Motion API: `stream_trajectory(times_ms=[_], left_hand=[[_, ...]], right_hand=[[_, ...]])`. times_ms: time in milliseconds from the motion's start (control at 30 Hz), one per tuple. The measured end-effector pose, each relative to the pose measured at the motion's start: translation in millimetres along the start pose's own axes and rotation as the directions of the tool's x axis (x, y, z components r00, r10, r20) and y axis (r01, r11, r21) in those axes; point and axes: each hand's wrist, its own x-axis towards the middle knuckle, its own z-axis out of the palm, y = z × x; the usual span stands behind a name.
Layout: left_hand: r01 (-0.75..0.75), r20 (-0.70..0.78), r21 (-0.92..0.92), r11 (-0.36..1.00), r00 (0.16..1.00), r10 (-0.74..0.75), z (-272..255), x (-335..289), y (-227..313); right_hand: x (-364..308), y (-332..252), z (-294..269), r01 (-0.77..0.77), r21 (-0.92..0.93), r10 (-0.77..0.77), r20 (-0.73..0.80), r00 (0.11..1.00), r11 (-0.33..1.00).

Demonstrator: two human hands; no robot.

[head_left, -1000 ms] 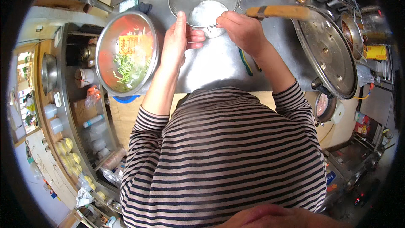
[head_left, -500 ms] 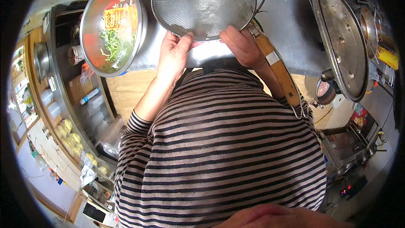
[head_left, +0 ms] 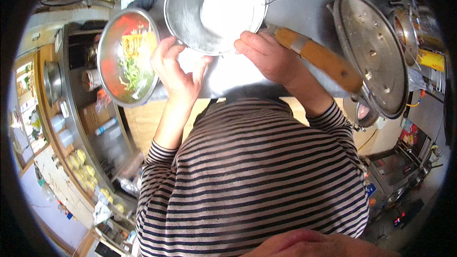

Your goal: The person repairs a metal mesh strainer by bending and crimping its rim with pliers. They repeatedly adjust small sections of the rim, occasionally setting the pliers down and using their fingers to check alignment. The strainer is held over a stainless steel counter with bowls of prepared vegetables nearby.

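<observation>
A perforated steel strainer (head_left: 190, 24) with a wooden handle (head_left: 319, 57) is before me at the top, over the steel counter. Its mouth faces me, and bright glare covers the round bottom. My right hand (head_left: 269, 57) pinches the near rim at the right, close to the handle. At the left of the near rim is my left hand (head_left: 178, 71), its thumb and fingers apart; whether the fingertips touch the rim I cannot tell. A steel bowl (head_left: 103, 50) left of that hand holds shredded green vegetable and an orange-yellow packet.
On the right a large round metal lid (head_left: 376, 47) stands tilted beside the handle's end. Below it is a small pan (head_left: 366, 114). Shelves (head_left: 76, 109) with containers line the left side. A dark cloth (head_left: 145, 2) lies beyond the bowl.
The strainer has turned so its handle swings up and away from my body, and its bottom faces me more. My left hand has loosened from the rim, fingers spreading.
</observation>
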Motion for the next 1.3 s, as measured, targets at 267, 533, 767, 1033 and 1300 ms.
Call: stream_trajectory(times_ms=[267,533,767,1033,1300], left_hand=[[-0.317,0.489,-0.042,0.947,0.821,0.296,0.1,50.0,-3.8],[-0.280,0.313,-0.154,0.947,0.896,0.316,15.9,47.0,17.1],[-0.244,0.226,-0.167,0.955,0.934,0.278,24.4,40.0,18.5],[-0.240,0.258,-0.215,0.947,0.921,0.292,16.1,44.2,24.0],[-0.276,0.229,-0.203,0.940,0.919,0.319,21.2,40.6,24.9]], right_hand=[[21.0,2.7,-16.1,-0.095,0.034,0.094,0.021,0.995,0.995],[18.5,10.0,-10.8,-0.159,0.143,0.168,-0.054,0.984,0.977],[23.9,4.6,-19.6,-0.249,0.115,0.246,0.039,0.968,0.962],[27.3,-0.9,-25.6,-0.277,0.083,0.272,0.067,0.960,0.957],[28.7,-5.2,-20.4,-0.281,0.027,0.281,0.016,0.960,0.959]])
